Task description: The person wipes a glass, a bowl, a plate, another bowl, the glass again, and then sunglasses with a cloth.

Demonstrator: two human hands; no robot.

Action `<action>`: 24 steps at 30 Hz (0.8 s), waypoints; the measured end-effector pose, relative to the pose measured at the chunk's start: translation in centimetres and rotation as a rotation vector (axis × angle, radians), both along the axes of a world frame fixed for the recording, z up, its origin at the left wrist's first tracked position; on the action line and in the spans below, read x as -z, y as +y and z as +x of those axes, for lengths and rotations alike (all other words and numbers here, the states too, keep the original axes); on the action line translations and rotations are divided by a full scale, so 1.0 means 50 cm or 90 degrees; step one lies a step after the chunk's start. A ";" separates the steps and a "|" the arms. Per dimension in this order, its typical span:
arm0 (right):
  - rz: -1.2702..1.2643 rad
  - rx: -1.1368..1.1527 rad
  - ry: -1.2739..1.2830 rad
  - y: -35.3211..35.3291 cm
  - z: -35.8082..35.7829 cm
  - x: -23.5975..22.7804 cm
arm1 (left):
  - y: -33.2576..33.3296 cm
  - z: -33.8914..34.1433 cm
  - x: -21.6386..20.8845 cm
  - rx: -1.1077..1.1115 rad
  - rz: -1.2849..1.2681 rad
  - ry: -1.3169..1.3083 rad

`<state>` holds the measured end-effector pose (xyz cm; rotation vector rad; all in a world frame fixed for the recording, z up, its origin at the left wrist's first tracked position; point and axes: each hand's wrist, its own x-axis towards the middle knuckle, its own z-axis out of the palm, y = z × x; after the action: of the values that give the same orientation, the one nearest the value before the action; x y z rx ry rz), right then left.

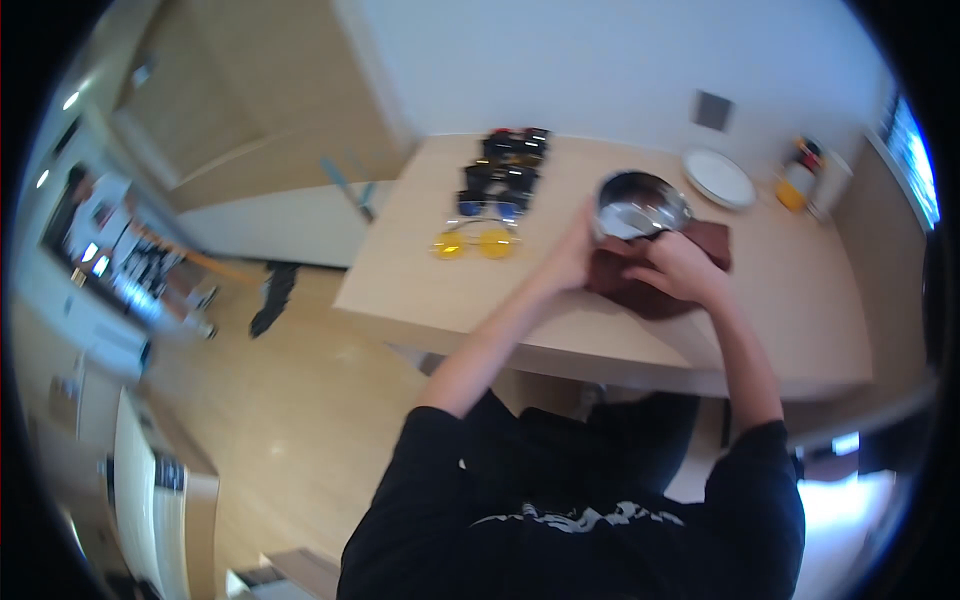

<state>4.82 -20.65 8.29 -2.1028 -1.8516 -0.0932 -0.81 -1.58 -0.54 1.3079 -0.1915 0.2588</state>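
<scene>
A shiny metal bowl (pixel 640 190) is tilted over the table, its inside facing up. My left hand (pixel 575 252) grips the bowl by its left side, with the fingertips hidden behind it. A dark brown cloth (pixel 650 299) hangs under and around the near side of the bowl and spreads out to the right. My right hand (pixel 685 268) is closed on this cloth and presses it at the bowl's near rim. Several pairs of glasses stand in a row left of the bowl, the nearest being yellow-tinted glasses (pixel 493 243).
The pale wooden table (pixel 420 290) meets a wall at the back. Behind the bowl on the right lies a white plate (pixel 719 178), with a yellow-orange bottle (pixel 795 188) beyond it. Far left, another person (pixel 110 225) stands holding a long-handled mop or broom (pixel 272 300).
</scene>
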 end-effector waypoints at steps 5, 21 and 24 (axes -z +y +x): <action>0.213 0.168 -0.067 -0.061 -0.035 0.176 | -0.036 -0.097 -0.062 -0.163 -0.039 -0.011; 0.582 0.074 0.728 -0.024 -0.217 0.031 | -0.067 -0.195 -0.108 -0.113 0.136 -0.187; 0.466 0.035 0.315 -0.038 -0.181 0.035 | -0.052 -0.233 -0.121 0.062 -0.203 -0.096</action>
<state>-4.21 -22.56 6.54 -1.4885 -1.2131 -0.2069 -12.43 -4.20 5.49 0.9609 -0.3270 0.2919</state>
